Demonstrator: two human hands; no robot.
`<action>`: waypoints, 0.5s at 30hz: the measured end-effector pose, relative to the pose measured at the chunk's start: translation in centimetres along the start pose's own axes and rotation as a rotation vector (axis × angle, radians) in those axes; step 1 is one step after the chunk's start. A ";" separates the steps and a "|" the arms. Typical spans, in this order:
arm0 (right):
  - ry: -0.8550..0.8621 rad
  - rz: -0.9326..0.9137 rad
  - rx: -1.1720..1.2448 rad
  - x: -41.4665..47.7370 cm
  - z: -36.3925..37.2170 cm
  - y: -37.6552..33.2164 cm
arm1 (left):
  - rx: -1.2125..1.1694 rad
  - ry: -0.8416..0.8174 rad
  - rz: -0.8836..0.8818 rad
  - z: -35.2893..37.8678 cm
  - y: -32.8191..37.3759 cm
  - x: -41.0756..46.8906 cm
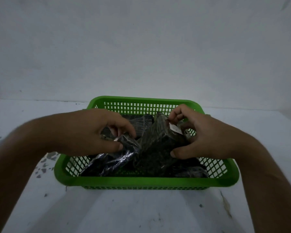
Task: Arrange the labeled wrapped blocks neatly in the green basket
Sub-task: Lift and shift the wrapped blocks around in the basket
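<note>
- The left hand (97, 130), centre-left of the frame, pinches a tilted dark wrapped block (118, 158) between thumb and fingers.
- The right hand (196, 133), centre-right, grasps another wrapped block (158, 140) bearing a small white label (175, 128).
- Both blocks lie among others inside the green basket (141, 180).
- The basket sits mid-frame on a pale, speckled table (141, 211).

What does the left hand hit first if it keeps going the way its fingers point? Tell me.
Probably the tilted wrapped block in the right hand. The left hand points right across the green basket, already gripping a shiny wrapped block. Depth is uncertain.
</note>
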State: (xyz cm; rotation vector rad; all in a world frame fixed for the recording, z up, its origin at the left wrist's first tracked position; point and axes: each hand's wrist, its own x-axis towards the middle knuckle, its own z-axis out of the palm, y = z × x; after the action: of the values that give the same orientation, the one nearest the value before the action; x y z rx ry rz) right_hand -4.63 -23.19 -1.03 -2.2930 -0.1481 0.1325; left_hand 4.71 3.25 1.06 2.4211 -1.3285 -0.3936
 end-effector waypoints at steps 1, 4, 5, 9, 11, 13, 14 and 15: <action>0.005 -0.001 -0.011 0.0 0.1 -0.1 | -0.018 -0.013 -0.014 0.0 -0.1 0.0; 0.039 -0.003 -0.008 -0.2 -0.6 -0.1 | -0.053 -0.030 -0.036 0.2 0.0 0.2; 0.055 0.001 -0.003 -0.4 -1.0 0.0 | -0.059 -0.026 -0.036 0.5 0.0 0.5; 0.139 0.006 -0.018 -1.3 -2.5 0.4 | -0.074 -0.078 -0.040 2.4 0.3 2.0; 0.156 0.011 -0.016 -1.7 -3.1 0.7 | -0.021 -0.137 -0.059 3.2 0.2 2.6; 0.137 0.010 0.006 -2.0 -3.4 0.8 | 0.078 -0.161 -0.075 3.4 0.1 2.9; 0.123 0.011 0.008 -2.0 -3.4 0.8 | 0.105 -0.166 -0.074 3.3 0.1 3.0; 0.109 0.013 0.004 -2.0 -3.4 0.7 | 0.118 -0.173 -0.070 3.1 0.0 3.0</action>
State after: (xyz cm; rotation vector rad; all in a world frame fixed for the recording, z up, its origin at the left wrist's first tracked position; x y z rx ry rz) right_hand -6.07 -26.48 0.77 -2.2911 -0.0769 0.0144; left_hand 5.00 0.16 -1.97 2.5866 -1.3760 -0.5693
